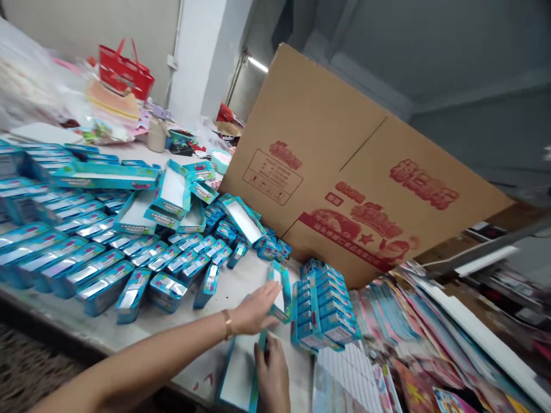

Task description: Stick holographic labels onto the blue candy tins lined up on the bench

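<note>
My left hand [253, 310], with a gold-coloured band at the wrist, reaches over a shallow blue display tray [287, 289]. Its fingers are stretched out along the tray's left side. Just below, my right hand [274, 370] is closed with bent fingers around the side wall of a second blue tray [240, 367], white inside, at the table's front edge. Right of both hands stands a stacked block of small blue boxes [325, 304]. Rows of similar blue boxes [101, 278] fill the table to the left.
A large brown carton [336, 166] leans behind the work area. Several trays [172, 189] lie piled on the boxes. To the right are stacked printed sheets [383, 321]. A red bag [125, 71] and plastic bags [30, 74] stand at the back left.
</note>
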`<control>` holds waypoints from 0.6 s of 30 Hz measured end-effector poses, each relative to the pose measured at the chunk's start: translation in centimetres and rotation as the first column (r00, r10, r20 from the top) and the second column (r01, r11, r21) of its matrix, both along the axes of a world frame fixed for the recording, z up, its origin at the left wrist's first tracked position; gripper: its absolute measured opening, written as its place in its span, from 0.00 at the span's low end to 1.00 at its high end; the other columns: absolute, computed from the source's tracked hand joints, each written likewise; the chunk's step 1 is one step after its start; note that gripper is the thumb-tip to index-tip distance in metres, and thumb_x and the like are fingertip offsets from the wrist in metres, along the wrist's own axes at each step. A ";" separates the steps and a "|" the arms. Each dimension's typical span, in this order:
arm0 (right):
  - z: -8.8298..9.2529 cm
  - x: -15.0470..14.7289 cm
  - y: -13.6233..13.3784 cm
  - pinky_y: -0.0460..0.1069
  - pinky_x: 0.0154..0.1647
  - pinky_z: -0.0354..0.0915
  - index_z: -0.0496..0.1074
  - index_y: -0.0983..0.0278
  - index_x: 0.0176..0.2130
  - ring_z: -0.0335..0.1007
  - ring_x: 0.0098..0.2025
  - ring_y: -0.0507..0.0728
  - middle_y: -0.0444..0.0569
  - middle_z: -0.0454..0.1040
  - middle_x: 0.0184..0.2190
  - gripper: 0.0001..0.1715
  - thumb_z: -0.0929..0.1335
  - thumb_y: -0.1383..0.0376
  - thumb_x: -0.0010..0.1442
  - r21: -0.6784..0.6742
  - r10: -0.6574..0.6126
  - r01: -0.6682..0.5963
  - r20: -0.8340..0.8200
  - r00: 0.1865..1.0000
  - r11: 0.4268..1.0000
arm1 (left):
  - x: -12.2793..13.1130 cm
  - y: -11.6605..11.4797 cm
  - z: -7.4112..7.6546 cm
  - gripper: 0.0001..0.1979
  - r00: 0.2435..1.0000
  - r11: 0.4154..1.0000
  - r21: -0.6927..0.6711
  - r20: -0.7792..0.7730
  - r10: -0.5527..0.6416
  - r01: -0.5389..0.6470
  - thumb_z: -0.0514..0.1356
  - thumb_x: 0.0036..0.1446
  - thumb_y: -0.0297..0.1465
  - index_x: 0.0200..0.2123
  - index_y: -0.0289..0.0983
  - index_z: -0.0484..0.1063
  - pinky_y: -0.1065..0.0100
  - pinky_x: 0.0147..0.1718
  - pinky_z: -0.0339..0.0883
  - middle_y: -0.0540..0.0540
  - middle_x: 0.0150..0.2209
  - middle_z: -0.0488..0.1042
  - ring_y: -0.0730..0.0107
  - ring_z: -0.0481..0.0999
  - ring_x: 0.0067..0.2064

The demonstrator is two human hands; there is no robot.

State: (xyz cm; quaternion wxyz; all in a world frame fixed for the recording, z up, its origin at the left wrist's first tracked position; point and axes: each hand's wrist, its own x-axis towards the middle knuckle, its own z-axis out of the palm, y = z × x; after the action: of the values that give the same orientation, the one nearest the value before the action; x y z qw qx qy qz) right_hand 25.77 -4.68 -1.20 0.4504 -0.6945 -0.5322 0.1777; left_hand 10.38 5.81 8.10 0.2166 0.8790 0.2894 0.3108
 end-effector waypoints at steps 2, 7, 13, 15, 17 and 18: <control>-0.1 -0.6 -1.7 0.61 0.50 0.71 0.80 0.62 0.45 0.75 0.50 0.72 0.62 0.80 0.44 0.37 0.70 0.35 0.55 0.080 -0.053 0.050 0.047 0.997 0.996 | -2.8 -3.9 -2.2 0.43 0.995 0.997 -0.025 0.073 0.074 -0.072 0.64 0.61 0.37 0.73 0.33 0.48 0.46 0.65 0.63 0.28 0.72 0.55 0.43 0.57 0.72; 2.2 -7.4 -1.5 0.57 0.51 0.71 0.71 0.65 0.60 0.73 0.58 0.67 0.62 0.76 0.55 0.34 0.67 0.45 0.66 0.069 0.057 -0.036 -0.316 0.947 0.997 | -12.9 -13.7 -7.5 0.38 0.493 0.622 -0.277 0.415 0.765 -0.732 0.61 0.64 0.37 0.73 0.44 0.50 0.43 0.64 0.64 0.36 0.69 0.60 0.43 0.65 0.67; 4.6 -18.3 7.0 0.60 0.66 0.60 0.59 0.67 0.69 0.62 0.68 0.67 0.64 0.65 0.67 0.52 0.74 0.47 0.56 0.069 0.228 -0.228 -0.546 0.806 0.971 | -20.8 -12.2 -9.2 0.47 0.249 0.372 -0.325 0.362 0.898 -0.869 0.65 0.56 0.49 0.72 0.32 0.55 0.36 0.64 0.61 0.28 0.65 0.63 0.34 0.64 0.66; 4.3 -19.8 8.4 0.58 0.63 0.63 0.65 0.68 0.64 0.69 0.61 0.65 0.62 0.72 0.61 0.45 0.73 0.47 0.57 0.095 0.252 -0.241 -0.552 0.795 0.966 | -21.2 -10.6 -9.4 0.48 0.338 0.439 -0.363 0.311 0.888 -0.822 0.63 0.57 0.51 0.72 0.32 0.54 0.36 0.66 0.57 0.28 0.65 0.63 0.35 0.63 0.67; 3.9 -20.4 8.2 0.55 0.57 0.66 0.71 0.67 0.58 0.73 0.52 0.62 0.56 0.77 0.52 0.34 0.71 0.49 0.61 0.116 0.275 -0.253 -0.536 0.798 0.960 | -21.0 -9.5 -9.7 0.49 0.345 0.448 -0.379 0.310 0.886 -0.810 0.64 0.55 0.53 0.71 0.31 0.55 0.36 0.67 0.54 0.27 0.66 0.62 0.35 0.60 0.69; 3.6 -20.4 7.8 0.54 0.55 0.67 0.73 0.66 0.56 0.74 0.49 0.60 0.53 0.79 0.49 0.29 0.70 0.50 0.63 0.118 0.280 -0.257 -0.531 0.800 0.959 | -20.9 -9.1 -9.8 0.50 0.310 0.423 -0.393 0.319 0.895 -0.816 0.65 0.53 0.54 0.70 0.31 0.56 0.37 0.67 0.54 0.27 0.66 0.62 0.35 0.60 0.69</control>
State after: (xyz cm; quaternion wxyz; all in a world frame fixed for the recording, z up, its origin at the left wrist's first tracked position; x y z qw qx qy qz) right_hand 5.33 3.08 2.43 0.5665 -0.5241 -0.4790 0.4182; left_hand -10.57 -3.28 -1.75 0.1512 0.4595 0.6704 0.5626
